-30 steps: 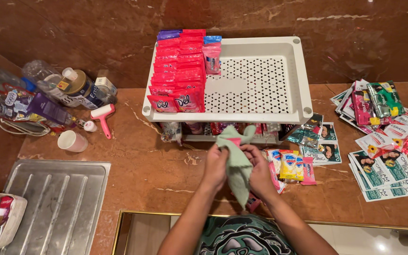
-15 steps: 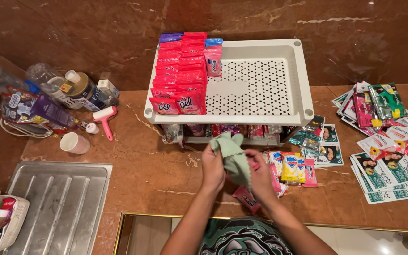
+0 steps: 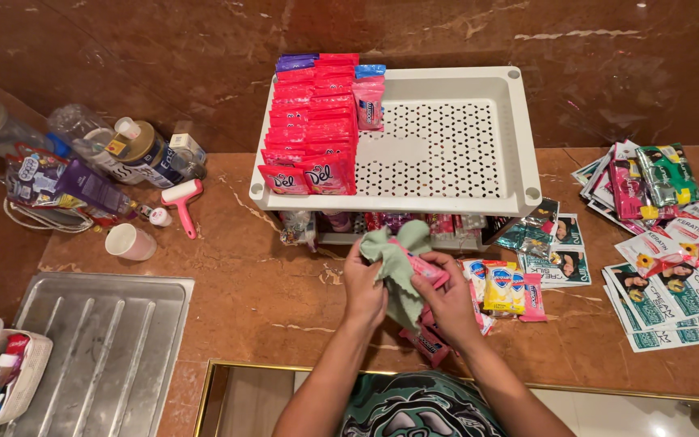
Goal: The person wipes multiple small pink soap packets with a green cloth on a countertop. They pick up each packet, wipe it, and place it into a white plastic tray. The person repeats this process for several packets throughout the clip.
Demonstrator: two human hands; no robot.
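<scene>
left hand (image 3: 364, 285) grips soft, limp green cloth (image 3: 394, 257); right hand (image 3: 446, 301) pinches light, slippery pink sachet (image 3: 421, 265) mid-body

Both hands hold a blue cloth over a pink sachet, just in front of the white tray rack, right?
Not quite: the head view shows the cloth is pale green, not blue. Both the left hand and right hand hold it over the pink sachet, before the white tray rack.

Left hand (image 3: 363, 285), right hand (image 3: 446, 298) apparently clenched.
</scene>
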